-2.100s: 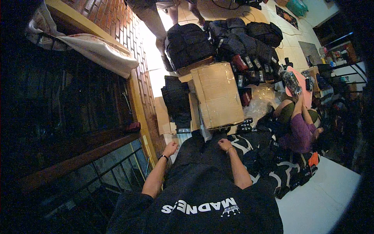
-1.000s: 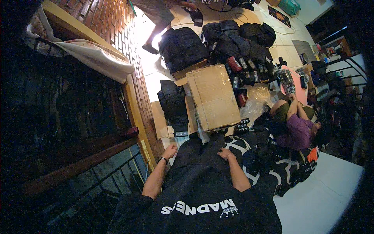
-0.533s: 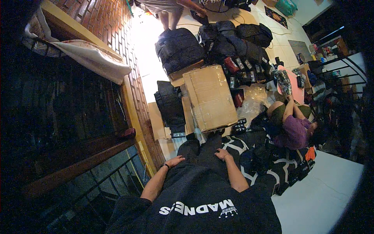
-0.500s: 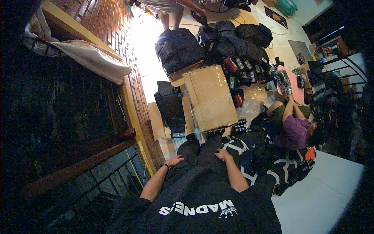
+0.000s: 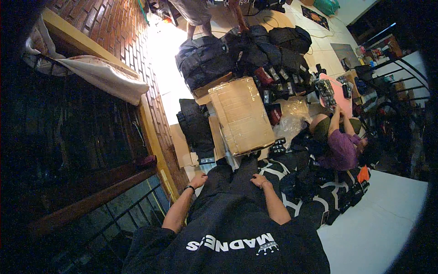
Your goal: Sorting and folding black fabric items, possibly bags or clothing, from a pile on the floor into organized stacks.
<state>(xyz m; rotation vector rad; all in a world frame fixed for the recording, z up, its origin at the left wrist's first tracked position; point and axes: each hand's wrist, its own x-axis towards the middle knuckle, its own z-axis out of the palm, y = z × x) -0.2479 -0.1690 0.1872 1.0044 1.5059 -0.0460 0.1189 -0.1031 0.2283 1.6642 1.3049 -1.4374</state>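
My left hand (image 5: 198,181) is by my left thigh at the lower middle, fingers loosely curled, with nothing visible in them. My right hand (image 5: 259,181) rests on my other thigh with bent, slightly parted fingers, holding nothing. Both forearms lie beside my black shirt (image 5: 228,214) with white print. Beyond my dark-trousered legs stands a taped cardboard box (image 5: 242,114), tilted in view, with a black fabric stack (image 5: 194,128) on its left. To the right is a pile of black and white patterned bundles (image 5: 319,196).
A seated co-worker (image 5: 342,146) in purple handles a wrapped item (image 5: 326,93) on a pink board (image 5: 342,100). Another person (image 5: 196,13) stands beyond black bags (image 5: 203,61). A brick strip (image 5: 169,114) and wooden-railed dark opening (image 5: 91,196) lie left; a metal rack (image 5: 406,75) is right.
My left hand's fingers have gone from stretched out to curled, slightly higher. My right hand barely moves. The standing person's arm has moved down toward the bags. The scene has shifted slightly left.
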